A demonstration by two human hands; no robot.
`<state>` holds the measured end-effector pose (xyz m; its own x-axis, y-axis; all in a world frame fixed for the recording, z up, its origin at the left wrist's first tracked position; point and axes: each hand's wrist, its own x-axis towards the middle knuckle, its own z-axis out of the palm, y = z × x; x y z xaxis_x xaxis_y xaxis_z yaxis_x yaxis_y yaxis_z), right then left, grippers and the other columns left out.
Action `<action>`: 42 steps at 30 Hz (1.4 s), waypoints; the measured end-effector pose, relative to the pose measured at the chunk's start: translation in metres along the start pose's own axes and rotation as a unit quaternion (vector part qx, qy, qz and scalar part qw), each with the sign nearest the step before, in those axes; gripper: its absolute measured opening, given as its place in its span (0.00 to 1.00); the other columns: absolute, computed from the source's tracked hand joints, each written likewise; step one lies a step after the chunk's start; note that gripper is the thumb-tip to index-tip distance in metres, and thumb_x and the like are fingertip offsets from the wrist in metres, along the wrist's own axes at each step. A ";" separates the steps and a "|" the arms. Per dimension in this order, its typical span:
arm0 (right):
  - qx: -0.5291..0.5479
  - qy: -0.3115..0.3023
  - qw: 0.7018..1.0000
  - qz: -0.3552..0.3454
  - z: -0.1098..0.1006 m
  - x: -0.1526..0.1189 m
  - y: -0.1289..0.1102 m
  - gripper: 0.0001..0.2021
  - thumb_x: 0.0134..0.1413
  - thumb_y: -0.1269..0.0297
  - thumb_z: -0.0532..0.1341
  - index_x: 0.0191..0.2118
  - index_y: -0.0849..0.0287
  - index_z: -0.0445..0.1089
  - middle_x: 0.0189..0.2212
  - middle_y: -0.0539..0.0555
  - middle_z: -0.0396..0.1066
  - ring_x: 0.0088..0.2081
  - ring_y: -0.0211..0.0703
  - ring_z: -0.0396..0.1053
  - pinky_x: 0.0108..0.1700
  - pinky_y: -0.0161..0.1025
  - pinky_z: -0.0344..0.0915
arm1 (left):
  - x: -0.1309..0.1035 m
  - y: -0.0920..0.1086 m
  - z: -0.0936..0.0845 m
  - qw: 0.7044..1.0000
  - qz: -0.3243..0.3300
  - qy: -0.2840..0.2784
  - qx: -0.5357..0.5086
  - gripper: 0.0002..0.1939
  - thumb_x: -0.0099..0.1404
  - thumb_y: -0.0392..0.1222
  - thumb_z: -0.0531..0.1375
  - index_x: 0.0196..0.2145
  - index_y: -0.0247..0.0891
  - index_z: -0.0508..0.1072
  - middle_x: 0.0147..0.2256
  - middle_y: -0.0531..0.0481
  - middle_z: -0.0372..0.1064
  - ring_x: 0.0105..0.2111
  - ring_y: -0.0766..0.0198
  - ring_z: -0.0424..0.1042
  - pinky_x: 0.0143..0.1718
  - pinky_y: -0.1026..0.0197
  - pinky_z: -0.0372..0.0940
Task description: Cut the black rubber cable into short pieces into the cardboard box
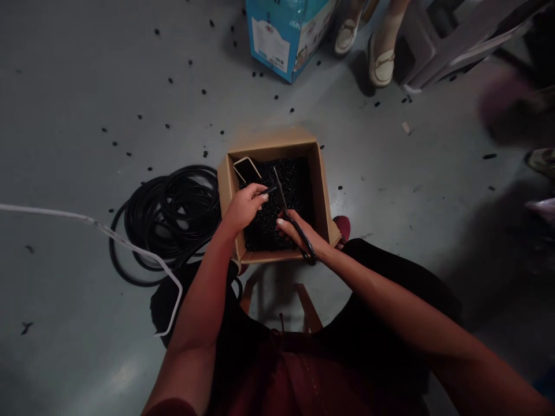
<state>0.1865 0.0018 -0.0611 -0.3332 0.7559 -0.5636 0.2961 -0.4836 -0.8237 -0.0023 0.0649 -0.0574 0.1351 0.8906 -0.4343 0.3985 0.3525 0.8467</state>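
My left hand [246,207] pinches a short, ribbed end of black tubing [271,189] above an open cardboard box [321,190]. My right hand [299,228] grips a pair of scissors [281,189], whose blades point away from me, just right of the tubing end. Whether the blades touch the tubing, I cannot tell. Many small black pieces [277,231] fill the bottom of the box. A dark-screened phone [247,170] leans in its far left corner. To the left of the box, a coil of black tubing [173,202] lies on the floor.
Small black bits lie scattered over the grey floor [78,162]. A blue carton [271,40] stands beyond the box, beside another person's shoes [382,65] and a pale plastic stool [427,49]. A white cord [134,247] crosses from the left near my left arm.
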 end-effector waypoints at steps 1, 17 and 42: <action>-0.001 0.001 1.000 0.000 0.000 0.000 0.000 0.20 0.60 0.46 0.57 0.47 0.56 0.62 0.39 0.54 0.69 0.40 0.44 0.70 0.40 0.40 0.68 | 0.000 0.000 0.000 1.000 0.000 -0.002 0.003 0.12 0.63 0.39 0.58 0.43 0.36 0.75 0.34 0.50 0.74 0.28 0.68 0.67 0.32 0.64 0.62; -0.076 0.032 0.996 0.015 -0.002 0.003 0.004 0.20 0.60 0.46 0.56 0.48 0.55 0.63 0.34 0.52 0.69 0.33 0.43 0.67 0.37 0.40 0.62 | -0.004 0.006 -0.004 0.995 -0.001 -0.041 0.091 0.17 0.65 0.40 0.56 0.50 0.34 0.75 0.38 0.46 0.78 0.35 0.62 0.74 0.42 0.59 0.68; -0.103 0.066 0.992 0.028 -0.009 0.008 0.019 0.05 0.57 0.60 0.56 0.32 0.53 0.61 0.22 0.48 0.62 0.24 0.39 0.59 0.26 0.35 0.54 | -0.004 0.005 -0.004 0.926 -0.034 -0.058 0.372 0.20 0.71 0.42 0.49 0.50 0.35 0.78 0.48 0.40 0.78 0.48 0.51 0.74 0.47 0.57 0.64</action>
<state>0.1972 0.0025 -0.0808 -0.1950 0.7876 -0.5845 0.4917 -0.4372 -0.7531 -0.0044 0.0642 -0.0505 0.1650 0.8215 -0.5458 0.9187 0.0734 0.3882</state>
